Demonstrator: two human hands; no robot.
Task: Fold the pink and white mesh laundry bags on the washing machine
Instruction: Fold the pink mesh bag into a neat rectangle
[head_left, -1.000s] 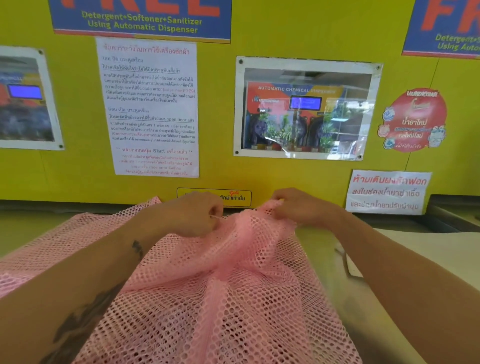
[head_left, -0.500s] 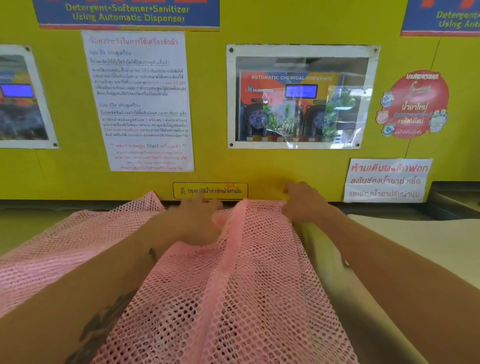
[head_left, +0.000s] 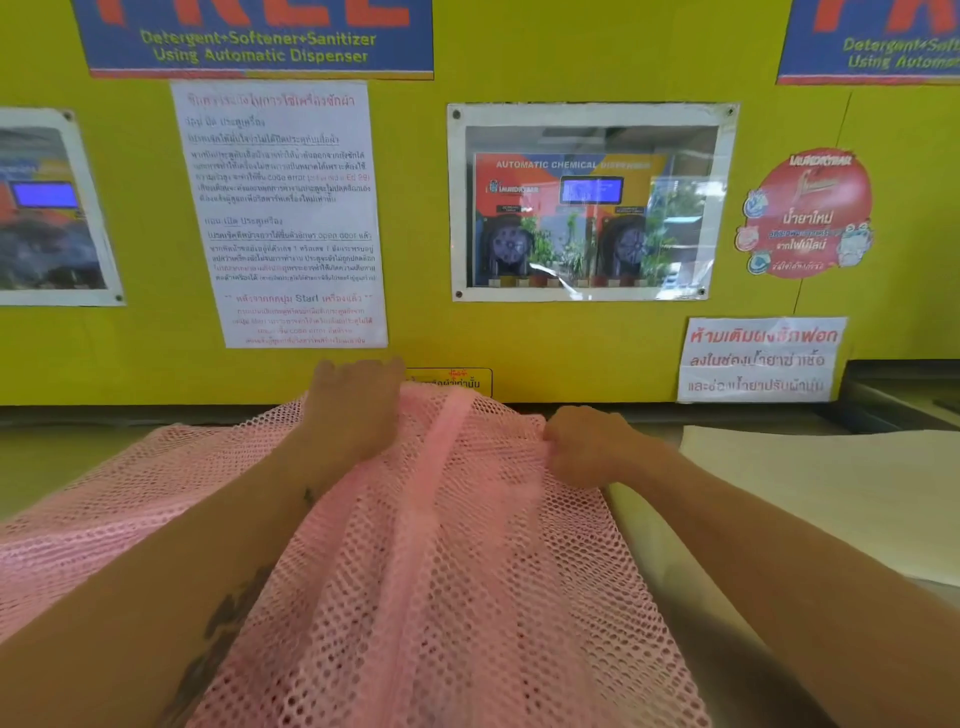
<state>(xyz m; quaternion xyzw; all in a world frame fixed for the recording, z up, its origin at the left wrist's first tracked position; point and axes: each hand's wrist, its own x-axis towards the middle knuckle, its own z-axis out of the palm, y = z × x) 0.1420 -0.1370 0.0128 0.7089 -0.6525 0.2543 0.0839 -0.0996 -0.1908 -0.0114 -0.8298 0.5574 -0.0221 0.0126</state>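
Both hands grip the far edge of the pink bag (head_left: 441, 571): left hand (head_left: 353, 410) bunches mesh, right hand (head_left: 582, 447) pinches the corner beside it.

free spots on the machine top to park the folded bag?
Bare strip at far left, between the pink mesh laundry bag and the yellow back wall. At right, a flat cream sheet offers open surface beyond the right hand. The middle is crowded: the bag, held by the left hand and the right.
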